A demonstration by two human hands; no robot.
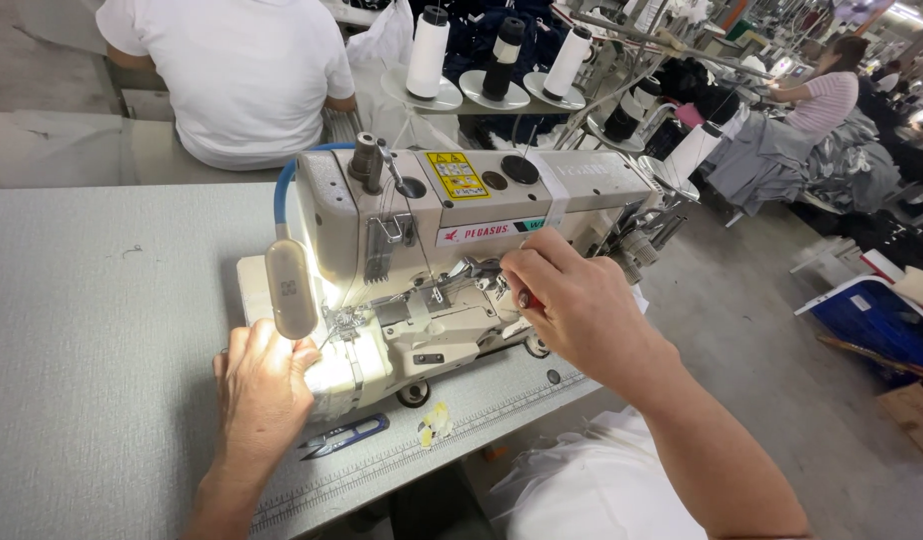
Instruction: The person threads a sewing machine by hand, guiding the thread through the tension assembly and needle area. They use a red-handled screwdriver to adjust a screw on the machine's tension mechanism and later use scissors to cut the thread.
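On the grey table (102, 330) stands a cream industrial sewing machine (462, 250), its lamp (291, 288) glowing. Left hand (262, 385) rests loosely curled at the needle area; right hand (572, 305) pinches a small red-handled tool (527, 299) against the machine's front.

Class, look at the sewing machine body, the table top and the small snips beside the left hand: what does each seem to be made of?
Sewing machine body: apparently painted metal, smooth cream gloss. Table top: likely laminate, matte grey, faintly speckled. Snips: dark blue handles, probably plastic or coated metal; blades unclear.
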